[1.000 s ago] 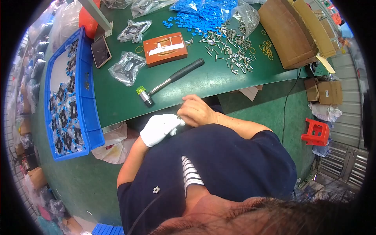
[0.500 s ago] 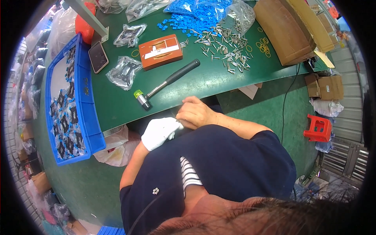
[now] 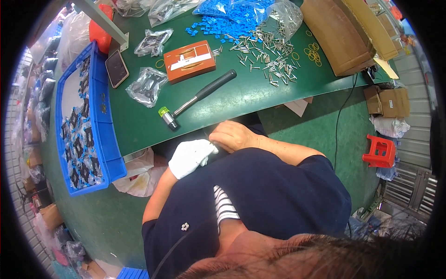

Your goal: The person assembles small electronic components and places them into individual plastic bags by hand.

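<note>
My left hand (image 3: 191, 158), in a white glove, is closed with its fingertips pinched together in front of my chest. Bare and curled, my right hand (image 3: 234, 136) meets it just off the table's near edge. Whatever sits between the fingers is hidden or too small to name. On the table beyond them lies a mallet (image 3: 197, 97) with a black grip and a green-and-black head. Behind that are an orange-brown box (image 3: 190, 76) and a clear bag with a dark part (image 3: 147, 87).
A blue tray (image 3: 106, 135) of bagged black parts stands at the left, beside a phone (image 3: 116, 68). Blue plastic pieces (image 3: 223, 23), metal pins (image 3: 274, 60) and rubber bands (image 3: 314, 56) cover the far table. At right are a cardboard box (image 3: 334, 42) and a red stool (image 3: 379, 151).
My right hand's raised finger has dropped slightly and curled in. My left hand stays nearly in place. The things on the table have not moved.
</note>
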A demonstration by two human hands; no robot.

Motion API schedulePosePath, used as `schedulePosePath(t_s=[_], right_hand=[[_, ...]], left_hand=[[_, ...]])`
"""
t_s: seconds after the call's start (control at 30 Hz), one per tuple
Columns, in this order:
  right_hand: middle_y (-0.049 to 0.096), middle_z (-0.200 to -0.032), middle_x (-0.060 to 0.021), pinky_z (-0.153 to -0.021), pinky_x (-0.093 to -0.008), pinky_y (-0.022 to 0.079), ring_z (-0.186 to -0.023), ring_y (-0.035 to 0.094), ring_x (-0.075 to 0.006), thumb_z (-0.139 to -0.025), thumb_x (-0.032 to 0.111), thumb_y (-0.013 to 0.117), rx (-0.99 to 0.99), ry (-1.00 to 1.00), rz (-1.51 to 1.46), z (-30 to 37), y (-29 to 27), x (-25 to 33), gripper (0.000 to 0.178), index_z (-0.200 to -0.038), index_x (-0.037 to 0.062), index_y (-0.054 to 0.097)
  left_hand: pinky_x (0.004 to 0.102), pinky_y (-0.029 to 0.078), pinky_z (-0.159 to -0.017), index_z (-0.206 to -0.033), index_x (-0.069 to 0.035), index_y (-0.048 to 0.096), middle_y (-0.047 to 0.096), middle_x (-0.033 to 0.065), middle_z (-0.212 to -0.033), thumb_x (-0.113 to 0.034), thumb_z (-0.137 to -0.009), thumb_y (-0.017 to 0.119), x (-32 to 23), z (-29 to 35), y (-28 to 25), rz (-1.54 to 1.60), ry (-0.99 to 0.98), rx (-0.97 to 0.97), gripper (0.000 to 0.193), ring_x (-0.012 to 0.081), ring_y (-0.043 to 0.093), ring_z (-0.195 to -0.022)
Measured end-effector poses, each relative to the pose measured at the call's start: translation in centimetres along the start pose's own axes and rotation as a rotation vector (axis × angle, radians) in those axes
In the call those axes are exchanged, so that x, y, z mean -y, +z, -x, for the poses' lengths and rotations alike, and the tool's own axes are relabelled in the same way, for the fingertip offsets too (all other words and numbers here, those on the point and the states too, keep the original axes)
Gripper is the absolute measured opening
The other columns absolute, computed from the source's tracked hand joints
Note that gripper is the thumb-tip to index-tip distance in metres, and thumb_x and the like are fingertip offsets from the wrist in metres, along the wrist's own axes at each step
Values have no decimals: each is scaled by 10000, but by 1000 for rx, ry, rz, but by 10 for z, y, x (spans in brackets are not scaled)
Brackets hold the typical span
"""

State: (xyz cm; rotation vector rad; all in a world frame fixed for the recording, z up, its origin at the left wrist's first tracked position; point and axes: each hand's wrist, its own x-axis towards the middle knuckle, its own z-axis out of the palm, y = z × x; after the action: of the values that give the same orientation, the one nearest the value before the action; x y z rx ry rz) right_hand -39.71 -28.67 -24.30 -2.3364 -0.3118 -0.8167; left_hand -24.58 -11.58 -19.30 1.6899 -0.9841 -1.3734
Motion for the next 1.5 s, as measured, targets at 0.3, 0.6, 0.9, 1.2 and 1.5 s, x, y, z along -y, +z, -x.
schedulePosePath(t_s=[0.3,0.6,0.9,1.2,1.5], right_hand=[[654,-926,-127,-709,-413,553,-819,659,-320,-770,-8,725,-3,38,-92,2,3,-4,295,-1048,10,630],[645,-879,-103,-656,-400,550,-779,664,-294,-871,163,744,54,61,4,-2,-23,-18,299,-1134,53,653],[708,-1023,-134,-825,-422,554,-947,692,-339,-981,164,614,-90,419,460,-69,-128,-119,191,-1098,38,700],[663,-1004,-112,-800,-491,535,-957,686,-335,-973,222,608,286,461,688,-111,-115,-196,220,-1138,160,739],[647,-1001,-111,-891,-500,459,-1035,642,-308,-946,184,542,369,217,765,-127,-102,-221,186,-986,101,704]], left_hand=[[284,455,-575,-920,-69,749,629,25,-671,-289,-1018,564,6,-5,1,-7,26,10,303,118,571,-577],[266,457,-567,-893,-55,748,631,11,-646,-272,-1017,578,14,-5,-2,-11,11,13,302,94,566,-562],[256,461,-584,-905,-32,749,643,23,-668,-243,-1008,590,18,-8,-2,41,57,34,283,90,564,-572],[257,452,-579,-913,-35,749,641,18,-675,-259,-1010,587,16,-8,-2,82,44,11,293,80,553,-572],[272,450,-583,-918,-72,762,620,19,-649,-313,-1000,591,16,-3,-8,125,10,2,306,99,547,-570]])
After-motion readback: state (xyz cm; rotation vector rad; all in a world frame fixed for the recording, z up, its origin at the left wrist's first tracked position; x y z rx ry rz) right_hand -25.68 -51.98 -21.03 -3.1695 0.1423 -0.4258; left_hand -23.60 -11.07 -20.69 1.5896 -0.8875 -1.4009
